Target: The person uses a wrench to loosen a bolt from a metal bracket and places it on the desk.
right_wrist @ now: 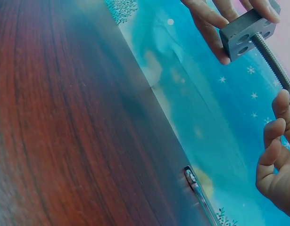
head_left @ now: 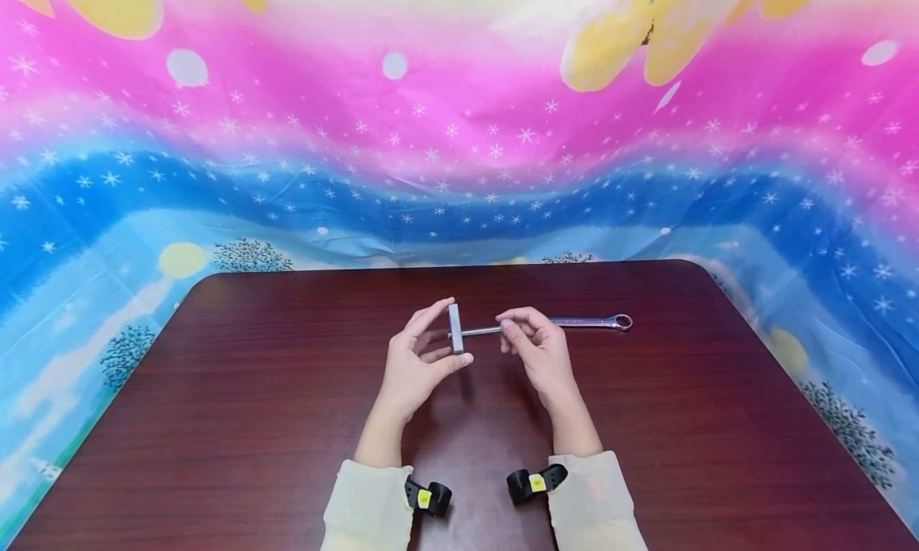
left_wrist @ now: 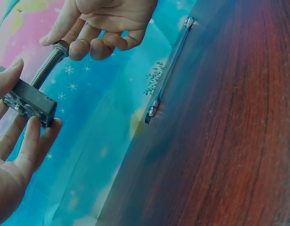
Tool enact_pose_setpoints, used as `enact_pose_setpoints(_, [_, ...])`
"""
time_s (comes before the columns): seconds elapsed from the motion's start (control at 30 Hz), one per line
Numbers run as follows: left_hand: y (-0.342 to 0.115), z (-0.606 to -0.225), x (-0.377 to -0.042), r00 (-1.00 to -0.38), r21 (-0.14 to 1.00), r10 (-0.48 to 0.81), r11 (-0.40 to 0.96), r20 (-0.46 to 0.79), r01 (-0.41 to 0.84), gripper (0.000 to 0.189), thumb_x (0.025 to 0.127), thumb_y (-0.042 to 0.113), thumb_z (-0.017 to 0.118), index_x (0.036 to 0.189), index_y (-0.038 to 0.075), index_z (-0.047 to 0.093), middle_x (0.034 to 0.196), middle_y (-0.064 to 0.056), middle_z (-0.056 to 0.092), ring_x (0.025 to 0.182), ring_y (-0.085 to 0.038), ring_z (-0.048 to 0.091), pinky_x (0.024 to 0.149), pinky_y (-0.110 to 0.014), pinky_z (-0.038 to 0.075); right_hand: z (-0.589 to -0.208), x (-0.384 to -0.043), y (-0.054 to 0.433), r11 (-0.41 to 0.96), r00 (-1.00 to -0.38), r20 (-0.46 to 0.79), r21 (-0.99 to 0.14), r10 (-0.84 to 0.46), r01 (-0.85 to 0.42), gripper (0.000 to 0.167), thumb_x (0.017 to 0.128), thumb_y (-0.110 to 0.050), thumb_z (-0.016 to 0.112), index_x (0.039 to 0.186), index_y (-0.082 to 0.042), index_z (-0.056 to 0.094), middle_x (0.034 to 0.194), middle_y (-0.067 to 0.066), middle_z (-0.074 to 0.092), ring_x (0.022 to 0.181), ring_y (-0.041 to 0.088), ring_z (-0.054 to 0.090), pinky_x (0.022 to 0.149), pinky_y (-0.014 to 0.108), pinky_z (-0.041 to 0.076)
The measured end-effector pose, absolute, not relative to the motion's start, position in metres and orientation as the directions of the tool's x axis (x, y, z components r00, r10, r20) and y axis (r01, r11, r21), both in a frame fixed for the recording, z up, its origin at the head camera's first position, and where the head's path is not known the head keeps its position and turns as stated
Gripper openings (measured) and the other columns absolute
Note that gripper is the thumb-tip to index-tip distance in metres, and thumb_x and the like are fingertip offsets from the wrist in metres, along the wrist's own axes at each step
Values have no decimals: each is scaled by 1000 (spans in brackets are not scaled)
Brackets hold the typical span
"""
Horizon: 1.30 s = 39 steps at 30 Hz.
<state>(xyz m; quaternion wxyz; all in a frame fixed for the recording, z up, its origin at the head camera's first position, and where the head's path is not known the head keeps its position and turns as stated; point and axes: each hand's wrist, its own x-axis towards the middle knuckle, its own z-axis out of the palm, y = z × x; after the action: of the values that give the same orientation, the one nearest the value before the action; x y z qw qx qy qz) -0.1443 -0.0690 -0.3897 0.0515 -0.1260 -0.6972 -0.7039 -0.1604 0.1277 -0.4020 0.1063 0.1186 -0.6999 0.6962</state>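
Note:
Above the table, my left hand (head_left: 411, 373) grips a grey metal block (head_left: 455, 329) between thumb and fingers. The block has several round holes in its face, visible in the right wrist view. A threaded bolt (left_wrist: 48, 68) runs out of one hole toward the right, roughly level. At the bolt's far end, my right hand (head_left: 543, 361) pinches the head between thumb and fingertips. Part of the head is hidden by those fingers. Behind the right hand lies a chrome wrench (head_left: 592, 323) with a ring end pointing right; neither hand touches it.
The dark red-brown wooden table (head_left: 251, 423) has rounded far corners. A colourful printed cloth (head_left: 445, 136) hangs behind it and down both sides. Each wrist wears a small black camera, such as the left one (head_left: 439, 499), near pale sleeves.

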Motion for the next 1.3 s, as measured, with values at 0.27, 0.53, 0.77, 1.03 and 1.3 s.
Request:
enact_pose_setpoints(0.27, [-72, -391, -146, -965, 968, 87, -26, 249, 248, 73, 77, -3, 81, 138, 29, 58, 131, -2, 55, 114, -32, 65, 92, -31, 59, -401, -159, 127, 14, -934, 352, -935, -62, -354, 30, 91, 5, 64, 121, 7, 60, 104, -9, 67, 89, 7, 58, 80, 18, 50])
enact_pose_setpoints(0.53, [-69, -389, -144, -960, 967, 118, -50, 252, 248, 76, 76, -6, 81, 142, 23, 55, 136, -8, 53, 115, -44, 62, 92, -35, 59, -402, -161, 127, -41, -956, 292, -956, -10, -291, 20, 96, -4, 63, 113, 6, 63, 74, -6, 67, 71, 13, 65, 64, 19, 50])
enact_pose_setpoints(0.77, [-68, -387, -144, -961, 970, 132, -41, 241, 238, 75, 77, -6, 80, 142, 23, 55, 137, -8, 53, 113, -43, 63, 93, -36, 59, -402, -160, 122, -91, -954, 296, -950, 44, -299, 17, 96, -2, 62, 108, 10, 62, 69, -4, 61, 63, 12, 54, 60, 17, 47])
enact_pose_setpoints(1.03, [-70, -389, -146, -966, 972, 103, -36, 236, 233, 74, 79, -3, 80, 142, 25, 54, 134, -8, 53, 116, -42, 62, 92, -34, 59, -403, -161, 123, -35, -931, 366, -930, -14, -365, 31, 90, 9, 63, 120, 10, 57, 104, -10, 67, 87, 7, 59, 80, 17, 53])
enact_pose_setpoints(1.3, [-71, -389, -144, -967, 972, 105, -43, 232, 229, 74, 78, -4, 80, 141, 26, 55, 134, -6, 54, 114, -40, 63, 91, -34, 60, -404, -160, 123, -68, -946, 325, -943, 17, -325, 24, 93, 2, 64, 114, 10, 60, 82, -8, 68, 76, 8, 64, 68, 17, 51])
